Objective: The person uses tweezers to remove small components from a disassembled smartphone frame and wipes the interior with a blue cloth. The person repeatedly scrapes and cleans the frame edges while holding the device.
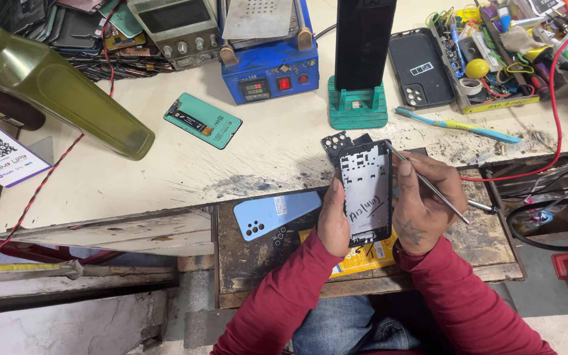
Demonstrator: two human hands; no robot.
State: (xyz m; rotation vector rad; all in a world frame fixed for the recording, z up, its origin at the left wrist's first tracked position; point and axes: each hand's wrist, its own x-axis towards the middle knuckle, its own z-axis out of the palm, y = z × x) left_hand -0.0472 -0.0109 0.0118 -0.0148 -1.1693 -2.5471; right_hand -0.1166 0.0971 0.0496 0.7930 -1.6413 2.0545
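Phone frame (365, 194), black-edged with a pale inner panel that bears handwriting, is held upright between both hands above a dark wooden pull-out board (244, 256) at the front of the surface (165, 164). The left hand (332, 220) is curled around the frame's left edge and lower back, thumb lying along the side. The right hand (425, 200) cups the frame's right edge and also grips a thin metal tool (428, 184), pinched between thumb and fingers; the tool's tip rests at the frame's upper right corner, and its handle runs down and to the right past the knuckles. Both sleeves are dark red.

A light blue phone back cover (274, 213) lies on the board just left of the left hand. A yellow packet (366, 260) shows beneath the wrists. Farther back on the pale, stained surface stand a green phone holder (357, 105) gripping a black slab, a blue heating machine (267, 66) with a red switch, and a teal phone screen (202, 120) lying flat. A blue and yellow toothbrush (458, 126) lies to the right, near a tray of small tools (494, 49). An olive green bottle (54, 85) lies at the far left.
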